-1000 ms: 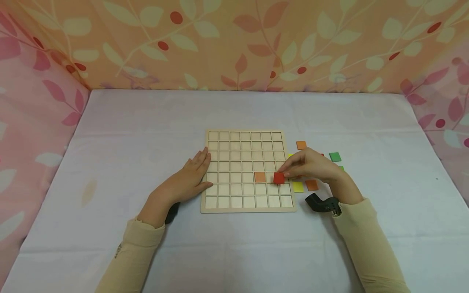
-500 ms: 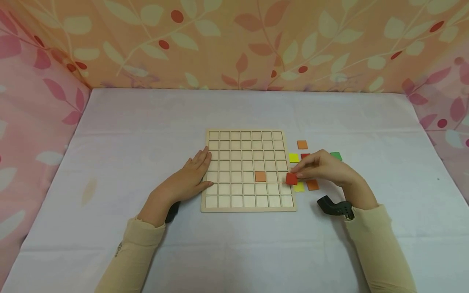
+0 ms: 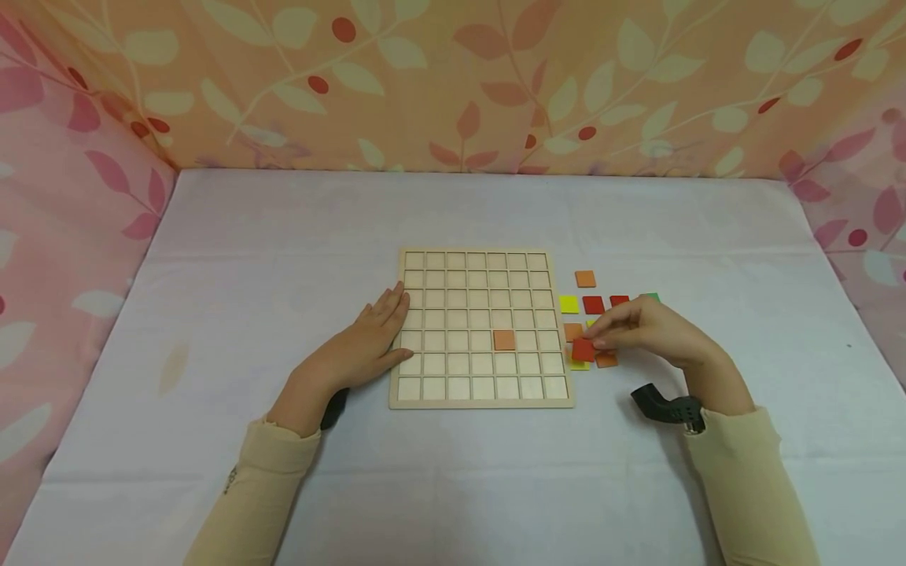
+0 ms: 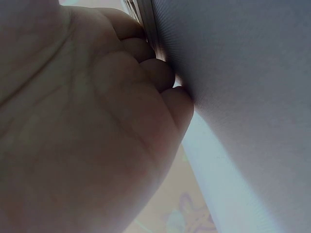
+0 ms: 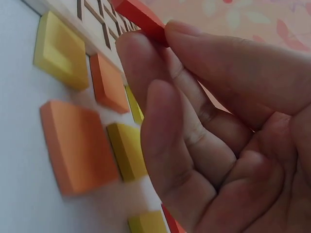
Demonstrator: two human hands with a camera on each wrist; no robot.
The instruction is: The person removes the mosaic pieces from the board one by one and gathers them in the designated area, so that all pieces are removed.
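A wooden grid board (image 3: 483, 402) lies mid-table, with one orange tile (image 3: 504, 340) set in a cell right of its middle. My left hand (image 3: 361, 346) rests flat along the board's left edge, fingers extended; the left wrist view shows its palm and fingertips against the rim. Between thumb and fingertips my right hand (image 3: 651, 334) pinches a red tile (image 3: 583, 350). That tile is raised above the loose tiles just right of the board. In the right wrist view the red tile (image 5: 141, 17) is partly cut off by the top edge.
Loose tiles lie right of the board: a yellow tile (image 3: 569, 304), a red tile (image 3: 593, 305), an orange tile (image 3: 585, 279), a green tile (image 3: 650, 298) and several others, some hidden under the right hand. A patterned cloth (image 3: 453, 86) rises behind the white table (image 3: 283, 220).
My right hand has carried the red tile rightward, from above the board's right-hand cells to over the loose tiles. The left hand has stayed in place.
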